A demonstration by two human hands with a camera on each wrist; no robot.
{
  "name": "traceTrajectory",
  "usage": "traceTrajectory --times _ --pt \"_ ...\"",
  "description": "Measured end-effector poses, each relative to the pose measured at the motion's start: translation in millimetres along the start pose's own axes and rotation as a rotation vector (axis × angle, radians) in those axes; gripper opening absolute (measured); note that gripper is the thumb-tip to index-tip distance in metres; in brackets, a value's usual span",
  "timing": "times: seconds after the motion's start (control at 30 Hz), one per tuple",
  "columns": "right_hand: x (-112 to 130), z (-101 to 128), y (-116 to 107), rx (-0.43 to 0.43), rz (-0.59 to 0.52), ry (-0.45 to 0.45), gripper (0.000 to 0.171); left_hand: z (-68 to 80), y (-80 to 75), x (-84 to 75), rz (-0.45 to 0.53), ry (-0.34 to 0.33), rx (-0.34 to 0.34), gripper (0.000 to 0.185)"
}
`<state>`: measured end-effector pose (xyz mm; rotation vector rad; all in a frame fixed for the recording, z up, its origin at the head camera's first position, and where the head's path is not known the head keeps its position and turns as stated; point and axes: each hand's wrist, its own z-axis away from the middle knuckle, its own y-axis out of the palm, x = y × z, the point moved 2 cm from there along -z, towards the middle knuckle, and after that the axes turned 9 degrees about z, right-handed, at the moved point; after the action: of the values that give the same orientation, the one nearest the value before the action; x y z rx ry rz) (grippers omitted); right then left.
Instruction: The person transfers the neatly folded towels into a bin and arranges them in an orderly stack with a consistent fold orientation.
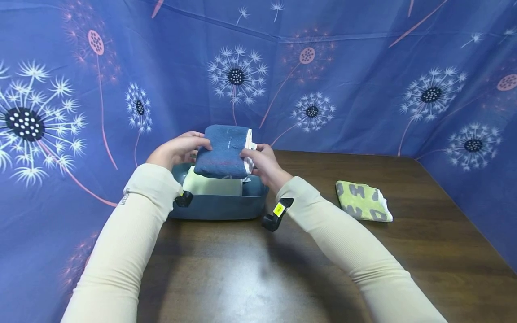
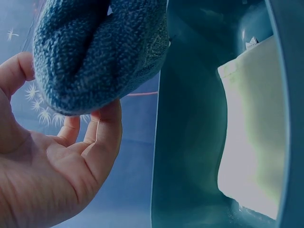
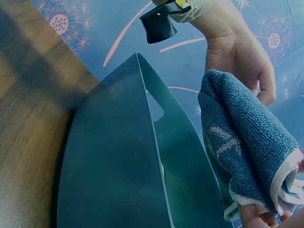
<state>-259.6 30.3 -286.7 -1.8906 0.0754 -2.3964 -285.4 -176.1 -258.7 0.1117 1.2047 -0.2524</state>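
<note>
A folded blue towel (image 1: 224, 151) with a white edge is held up over a dark teal bin (image 1: 218, 208). My left hand (image 1: 180, 149) grips its left side, thumb on the front and fingers behind. At the white-edged right side, my right hand (image 1: 264, 163) pinches the towel between thumb and fingers. In the left wrist view the towel's rounded fold (image 2: 95, 61) rests between the left thumb and fingers. Inside the bin lies a pale yellow-green folded cloth (image 2: 251, 137). The right wrist view shows the towel's layered folds (image 3: 247, 137) beside the bin's rim.
To the right on the brown wooden table (image 1: 307, 269) lies a folded yellow-green towel (image 1: 363, 202) with grey letters. A blue dandelion-print curtain (image 1: 266, 80) hangs behind and along both sides. The bin has a cut-out handle hole at one end.
</note>
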Motion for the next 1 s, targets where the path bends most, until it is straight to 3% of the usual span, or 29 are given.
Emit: traceTrajectory --times 0.47,1.0 --pt "5.5 -3.3 9.1 0.021 0.000 0.004 0.050 1.2 -10.9 -0.6 -0.013 0.006 -0.032 0.079" --pt "7.1 -9.3 16.4 0.001 -0.014 0.008 0.053 1.4 -13.3 -0.3 0.002 0.006 -0.074 0.077"
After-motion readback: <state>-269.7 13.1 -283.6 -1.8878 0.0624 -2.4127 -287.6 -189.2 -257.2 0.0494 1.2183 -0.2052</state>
